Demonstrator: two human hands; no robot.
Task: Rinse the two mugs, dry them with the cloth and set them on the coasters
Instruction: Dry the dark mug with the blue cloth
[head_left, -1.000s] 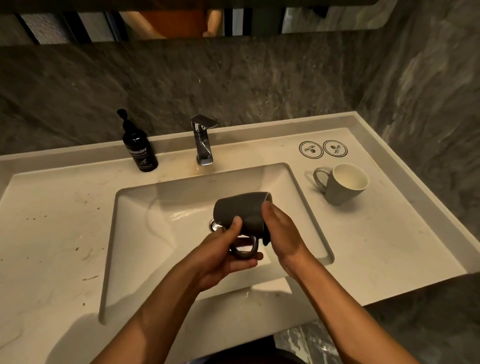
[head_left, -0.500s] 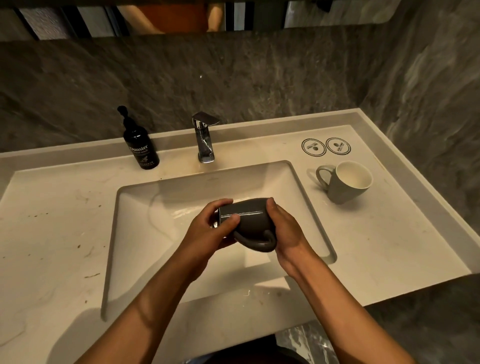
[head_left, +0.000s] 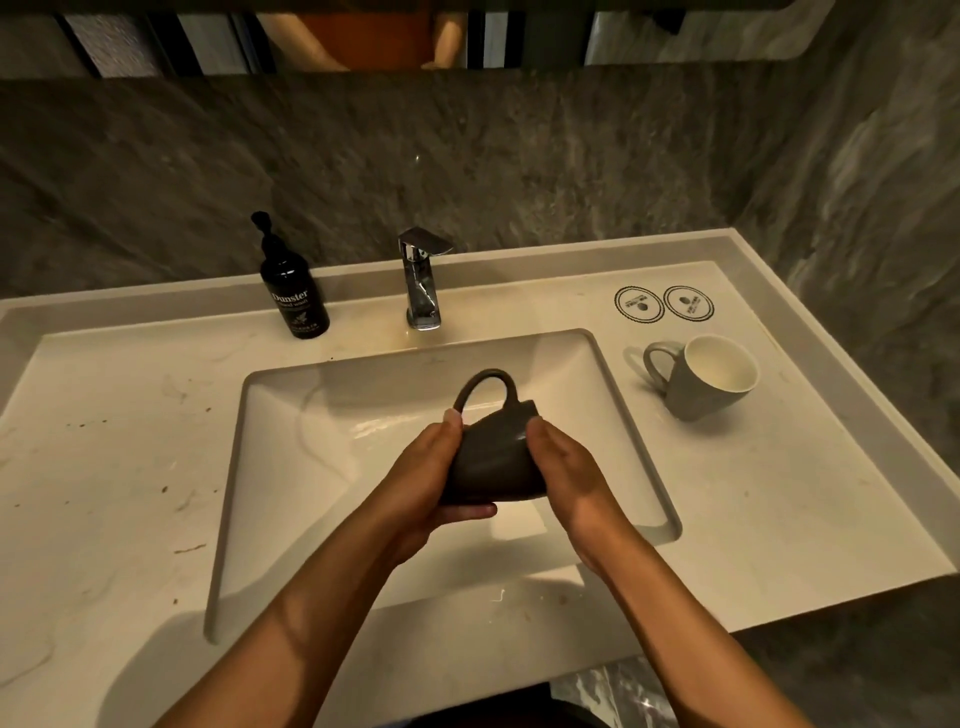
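A dark grey mug (head_left: 493, 457) lies on its side between both hands, above the white sink basin (head_left: 291, 467), with its handle pointing up and away. My left hand (head_left: 431, 478) cups its left side and underside; my right hand (head_left: 566, 473) grips its right side. A second, lighter grey mug (head_left: 701, 384) with a pale inside stands tilted on the counter right of the basin, handle to the left. Two round white coasters (head_left: 639, 304) (head_left: 688, 302) lie side by side behind it. No cloth is in view.
A chrome tap (head_left: 422, 280) stands behind the basin; no water runs from it. A black pump bottle of hand wash (head_left: 293, 286) stands to its left. The counter (head_left: 104, 467) meets a dark stone wall at the back and right.
The dark mug has been turned in my hands: its handle, which hung down towards me, now points up and away. Both hands have shifted their grip around it.
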